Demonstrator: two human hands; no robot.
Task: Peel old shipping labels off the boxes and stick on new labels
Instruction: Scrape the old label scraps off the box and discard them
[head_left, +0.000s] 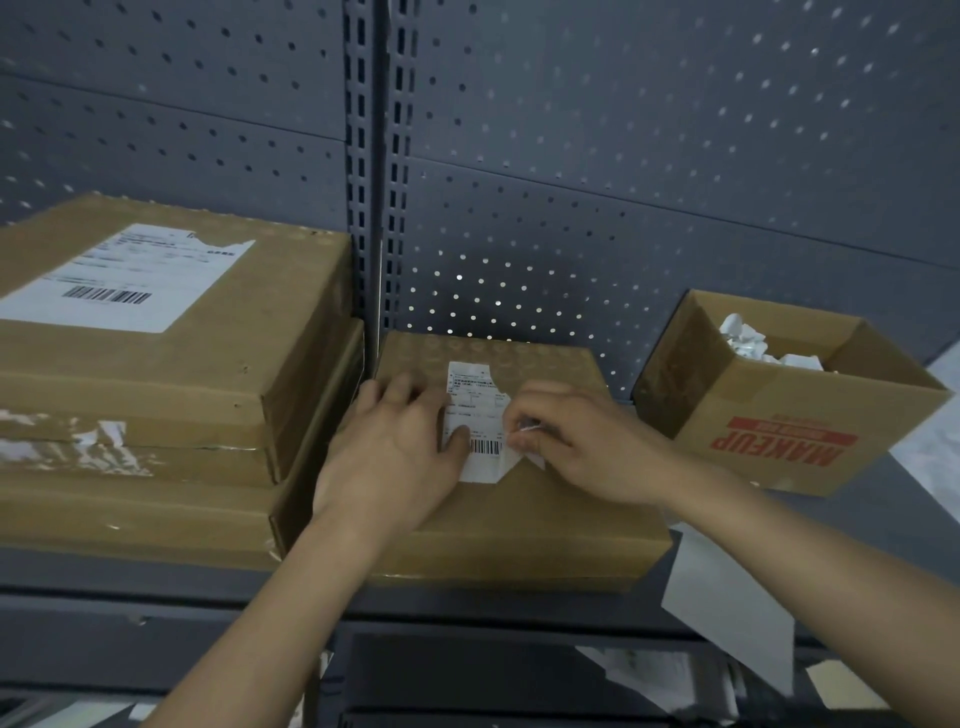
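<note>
Forearms enter from the bottom edge of the frame and reach up to a grey metal shelf (156, 587). White paper sheet (727, 597) hangs over the shelf's front lip, lower right.

Centre frame, on the shelf: flat cardboard box (519, 519). Left hand (395, 447) lies on its top with fingers extended and the thumb pressed on the lower left of a small shipping label (475, 410). Right hand (587, 447) is curled, fingertips pinching the label's right edge. The label's lower right corner is lifted off the cardboard and its upper right corner is torn away. The rest is stuck flat, barcode near the bottom.

Left of frame, just beside that box: stack of flat boxes (156, 415). The top one bears a large white label (130, 280) with a barcode, torn along its top edge.

Right of frame, apart from the centre box: open carton (805, 431) printed MAKEUP, holding crumpled white paper (748, 338).

Farthest back: perforated grey panel (623, 156) with a slotted upright (371, 156).
</note>
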